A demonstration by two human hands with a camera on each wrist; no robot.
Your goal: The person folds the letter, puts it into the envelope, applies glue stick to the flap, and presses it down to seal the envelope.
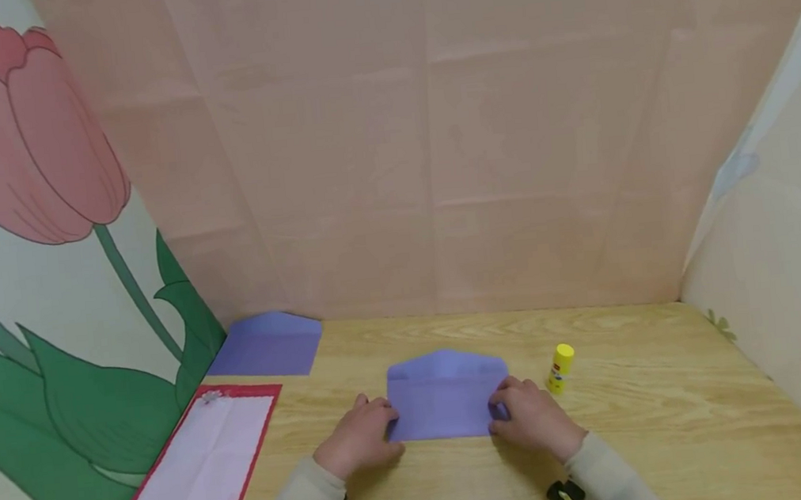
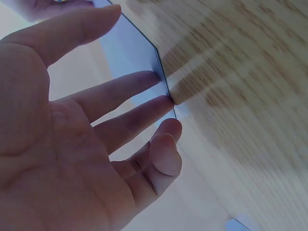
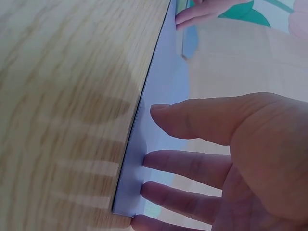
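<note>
A purple envelope [image 1: 443,409] lies flat on the wooden table in front of me, its pointed flap [image 1: 446,363] raised away from me. My left hand [image 1: 361,436] is at its left edge. In the left wrist view, fingertips [image 2: 166,99] of that hand meet the envelope's edge while the thumb stands apart. On the other side, my right hand [image 1: 533,417] rests its fingertips at the right end. The right wrist view shows the right fingers [image 3: 187,166] fairly straight against the envelope [image 3: 130,180], with the thumb spread over it.
A yellow glue stick [image 1: 561,368] stands beyond my right hand. At the back left lies a second purple envelope [image 1: 266,353], also with its flap up. Nearer on the left is a red-bordered sheet of letter paper [image 1: 201,466]. A plain backdrop [image 1: 428,160] rises behind the table.
</note>
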